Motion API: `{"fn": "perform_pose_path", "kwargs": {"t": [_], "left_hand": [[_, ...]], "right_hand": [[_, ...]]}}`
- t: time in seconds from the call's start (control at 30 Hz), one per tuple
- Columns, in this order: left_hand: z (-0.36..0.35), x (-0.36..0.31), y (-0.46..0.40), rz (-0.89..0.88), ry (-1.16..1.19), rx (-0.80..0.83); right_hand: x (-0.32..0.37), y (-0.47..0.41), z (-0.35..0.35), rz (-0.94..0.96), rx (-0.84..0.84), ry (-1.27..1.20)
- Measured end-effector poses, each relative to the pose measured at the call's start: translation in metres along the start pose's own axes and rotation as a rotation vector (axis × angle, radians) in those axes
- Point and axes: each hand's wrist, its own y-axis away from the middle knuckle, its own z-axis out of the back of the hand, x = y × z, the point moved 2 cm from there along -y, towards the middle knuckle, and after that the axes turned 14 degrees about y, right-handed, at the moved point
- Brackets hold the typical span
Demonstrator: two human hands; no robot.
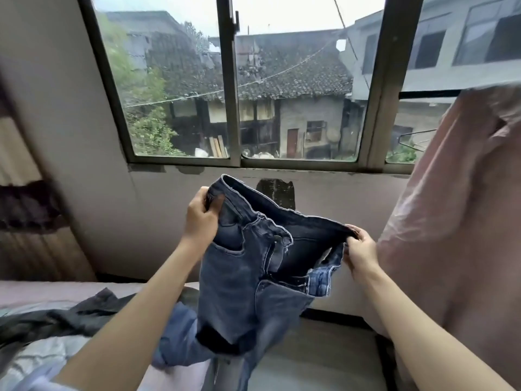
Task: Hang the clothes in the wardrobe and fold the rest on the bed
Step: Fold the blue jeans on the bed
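Left hand (200,218): raised at centre frame, forearm rising from the lower left; fingers and thumb curled over the waistband at the higher, left end of the jeans (248,277).
Right hand (359,253): slightly lower, right of centre, forearm entering from the lower right corner; fingers pinch the opposite end of the waistband.
Jeans: dark blue denim, held in the air between both hands, waistband stretched open and sloping down to the right, fly unzipped, legs hanging toward the bottom centre.
Bed (315,351): lower part of the frame, under the hanging legs.
Other clothes: a dark garment (70,314) crumpled at lower left, lighter blue fabric (177,342) beside it near the jeans' legs.
Pink garment (451,221): hanging along the right edge, just beside the right hand.
Window (234,88): upper centre, dark-framed, tiled roofs outside.
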Motion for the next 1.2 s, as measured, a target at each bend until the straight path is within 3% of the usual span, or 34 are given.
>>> {"fn": "perform_pose_path", "kwargs": {"t": [0.1, 0.33, 0.43, 0.53, 0.6, 0.7, 0.8, 0.87, 0.97, 1.1, 1.2], "left_hand": [[-0.024, -0.015, 0.002, 0.053, 0.120, 0.012], [-0.064, -0.030, 0.019, 0.106, 0.206, 0.104], [-0.078, -0.036, 0.038, 0.148, 0.301, 0.279], [-0.085, -0.044, 0.052, 0.194, 0.405, 0.476], [-0.080, -0.048, 0.056, 0.255, 0.412, 0.628], [-0.066, -0.044, 0.062, 0.297, 0.237, 0.880], [-0.061, -0.037, 0.067, 0.305, 0.186, 0.996], [-0.064, -0.036, 0.066, 0.298, 0.192, 1.078], [-0.075, -0.031, 0.063, 0.172, -0.006, 1.207], [-0.088, -0.017, 0.061, -0.136, -0.190, 0.943], [-0.095, -0.012, 0.065, -0.241, -0.155, 0.849]], "right_hand": [[0.008, 0.012, 0.043, -0.112, 0.053, -0.128], [0.018, 0.032, 0.096, -0.117, 0.108, 0.002], [-0.010, 0.040, 0.095, -0.273, 0.064, -0.018], [-0.038, 0.047, 0.089, -0.316, 0.029, 0.200], [-0.041, 0.042, 0.086, -0.267, -0.012, 0.217], [-0.018, 0.028, 0.085, -0.136, -0.119, 0.193], [0.014, 0.018, 0.086, 0.008, -0.144, 0.280], [0.033, 0.019, 0.084, 0.113, -0.076, 0.357], [0.057, 0.030, 0.075, 0.213, 0.167, 0.400], [0.085, 0.056, 0.065, 0.265, 0.525, 0.390], [0.106, 0.077, 0.055, 0.326, 0.648, 0.432]]}}
